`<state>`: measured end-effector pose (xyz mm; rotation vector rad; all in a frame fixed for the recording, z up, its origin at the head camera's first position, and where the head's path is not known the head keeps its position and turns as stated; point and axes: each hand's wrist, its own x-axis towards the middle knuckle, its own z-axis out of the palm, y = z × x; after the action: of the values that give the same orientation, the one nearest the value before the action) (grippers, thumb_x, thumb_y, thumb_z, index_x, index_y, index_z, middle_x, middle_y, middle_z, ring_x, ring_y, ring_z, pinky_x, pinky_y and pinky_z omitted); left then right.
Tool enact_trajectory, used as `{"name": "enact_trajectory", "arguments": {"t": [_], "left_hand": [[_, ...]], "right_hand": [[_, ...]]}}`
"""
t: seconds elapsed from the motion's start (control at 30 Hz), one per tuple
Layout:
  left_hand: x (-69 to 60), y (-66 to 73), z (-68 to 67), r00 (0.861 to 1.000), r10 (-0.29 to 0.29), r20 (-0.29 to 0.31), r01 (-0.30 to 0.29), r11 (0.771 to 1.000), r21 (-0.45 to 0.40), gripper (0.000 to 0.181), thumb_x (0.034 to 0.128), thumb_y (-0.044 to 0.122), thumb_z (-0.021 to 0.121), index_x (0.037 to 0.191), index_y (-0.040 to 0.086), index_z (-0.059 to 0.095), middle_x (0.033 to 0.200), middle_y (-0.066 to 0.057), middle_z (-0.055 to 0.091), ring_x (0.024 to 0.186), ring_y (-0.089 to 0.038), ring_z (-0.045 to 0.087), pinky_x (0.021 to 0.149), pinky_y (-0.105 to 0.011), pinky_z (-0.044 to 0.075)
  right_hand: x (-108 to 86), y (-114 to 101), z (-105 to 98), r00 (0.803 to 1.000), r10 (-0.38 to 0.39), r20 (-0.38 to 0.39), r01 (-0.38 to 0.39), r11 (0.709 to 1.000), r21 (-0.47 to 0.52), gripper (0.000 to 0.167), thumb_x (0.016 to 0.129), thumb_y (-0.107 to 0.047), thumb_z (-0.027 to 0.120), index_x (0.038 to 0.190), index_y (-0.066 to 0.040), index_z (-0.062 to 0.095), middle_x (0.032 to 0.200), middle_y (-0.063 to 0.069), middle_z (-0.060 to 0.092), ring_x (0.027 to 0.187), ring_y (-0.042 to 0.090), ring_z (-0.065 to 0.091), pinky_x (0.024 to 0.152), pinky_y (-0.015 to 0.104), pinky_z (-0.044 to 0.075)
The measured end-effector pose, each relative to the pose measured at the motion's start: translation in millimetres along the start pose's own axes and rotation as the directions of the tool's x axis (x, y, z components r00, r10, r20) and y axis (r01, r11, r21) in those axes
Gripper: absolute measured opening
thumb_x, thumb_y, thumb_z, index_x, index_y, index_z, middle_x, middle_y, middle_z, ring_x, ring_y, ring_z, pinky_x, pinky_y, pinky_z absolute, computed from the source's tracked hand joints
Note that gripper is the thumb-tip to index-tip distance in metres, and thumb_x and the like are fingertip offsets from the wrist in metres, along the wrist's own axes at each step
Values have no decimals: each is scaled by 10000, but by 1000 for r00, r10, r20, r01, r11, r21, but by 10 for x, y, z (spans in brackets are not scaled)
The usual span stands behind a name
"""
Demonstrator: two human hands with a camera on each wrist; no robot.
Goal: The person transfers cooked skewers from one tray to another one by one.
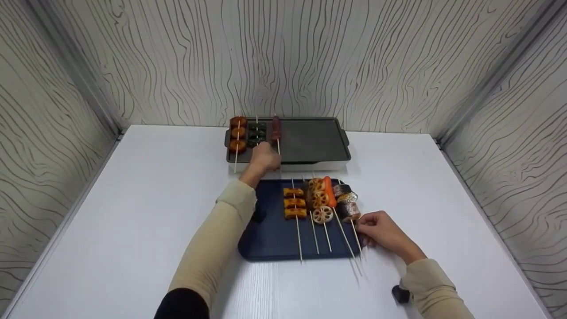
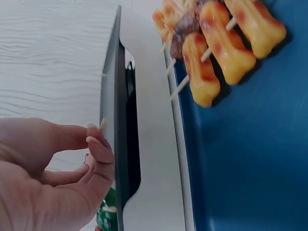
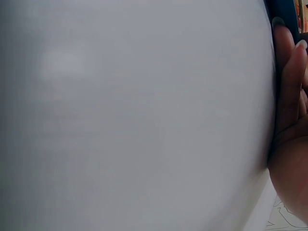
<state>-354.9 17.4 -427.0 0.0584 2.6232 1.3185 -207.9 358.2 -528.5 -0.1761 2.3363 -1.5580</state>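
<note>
My left hand [image 1: 266,157] is at the front edge of the grill plate [image 1: 312,139]. Its thumb and fingertips pinch a thin wooden stick [image 2: 103,124], which appears to belong to the dark red skewer [image 1: 276,128]. Beside that lie a green skewer [image 1: 257,133] and a skewer of round orange-red slices [image 1: 238,132]. At the right side of the blue tray [image 1: 266,241], my right hand [image 1: 383,230] has curled fingers at the stick of a dark-and-white skewer [image 1: 348,208]. Only part of this hand shows in the right wrist view, and its grip is partly hidden.
On the tray lie a yellow skewer [image 1: 295,202], lotus root slices [image 1: 322,215] on a stick and an orange sausage-like skewer [image 1: 330,191]. Several sticks overhang its front edge. A small black object [image 1: 401,294] sits by the right sleeve. Patterned walls [image 1: 283,62] surround the white table [image 1: 159,177].
</note>
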Motion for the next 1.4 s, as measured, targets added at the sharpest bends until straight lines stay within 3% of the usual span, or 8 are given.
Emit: {"name": "enact_trajectory", "arguments": {"t": [0.17, 0.3, 0.43, 0.6, 0.7, 0.8, 1.03, 1.4], "left_hand": [[-174, 84, 1, 994, 107, 22, -105, 990, -91, 496, 926, -21, 506, 474, 150, 393, 440, 25, 431, 426, -100, 160, 482, -290, 164], [-324, 154, -11, 985, 168, 34, -163, 979, -120, 430, 981, 44, 553, 562, 129, 512, 511, -7, 544, 418, -103, 316, 480, -279, 264], [-464, 179, -36, 980, 195, 44, -188, 974, -127, 325, 1016, 81, 574, 691, 70, 583, 545, 0, 534, 463, -113, 419, 510, -285, 339], [-606, 159, -52, 976, 210, 53, -205, 974, -94, 160, 1013, 88, 588, 947, -13, 692, 657, 11, 594, 561, -115, 522, 583, -286, 435], [-679, 129, -58, 976, 209, 66, -204, 976, -73, 168, 1015, 109, 600, 1057, -21, 698, 742, -26, 654, 608, -125, 564, 637, -303, 480], [-753, 89, -61, 973, 214, 83, -209, 976, -60, 173, 1021, 122, 604, 1069, -22, 687, 760, -37, 661, 616, -128, 579, 641, -306, 482], [-958, -36, -58, 952, 271, 145, -257, 960, -107, 168, 1027, 82, 573, 967, -13, 698, 634, -2, 621, 542, -129, 562, 541, -281, 417], [-1274, -263, 64, 953, 251, 170, -231, 965, -125, 97, 992, 55, 619, 993, -25, 674, 729, -36, 676, 582, -116, 634, 566, -272, 514]], "right_hand": [[-5, 0, -13, 1000, 10, -1, -10, 1000, 2, 203, 976, -63, 628, 965, 132, 685, 624, 15, 644, 503, 87, 587, 470, 233, 491], [-19, 1, -32, 1000, 25, -7, -25, 1000, -15, 195, 966, -56, 635, 975, 131, 688, 629, 13, 637, 507, 88, 582, 477, 226, 488], [-25, 5, -46, 1000, 20, -2, -20, 1000, -23, 200, 969, -59, 630, 981, 133, 684, 646, 27, 637, 519, 89, 589, 483, 229, 492], [-29, 18, -46, 1000, 25, -10, -25, 999, -31, 200, 968, -66, 638, 979, 127, 690, 647, 36, 642, 516, 89, 589, 483, 237, 498], [-28, 26, -44, 1000, 26, -14, -27, 999, -33, 204, 973, -76, 642, 968, 123, 689, 646, 42, 643, 513, 93, 590, 482, 239, 497], [-21, 34, -51, 1000, 24, -12, -24, 999, -28, 211, 979, -87, 644, 968, 119, 689, 651, 44, 644, 512, 96, 591, 479, 243, 496], [-6, 18, -60, 1000, 28, -8, -28, 999, -43, 204, 984, -89, 640, 960, 108, 684, 653, 44, 642, 515, 100, 600, 485, 253, 498], [21, 9, -34, 1000, 26, -5, -26, 999, -38, 200, 983, -87, 635, 955, 105, 684, 677, 41, 637, 516, 103, 603, 482, 257, 503]]}}
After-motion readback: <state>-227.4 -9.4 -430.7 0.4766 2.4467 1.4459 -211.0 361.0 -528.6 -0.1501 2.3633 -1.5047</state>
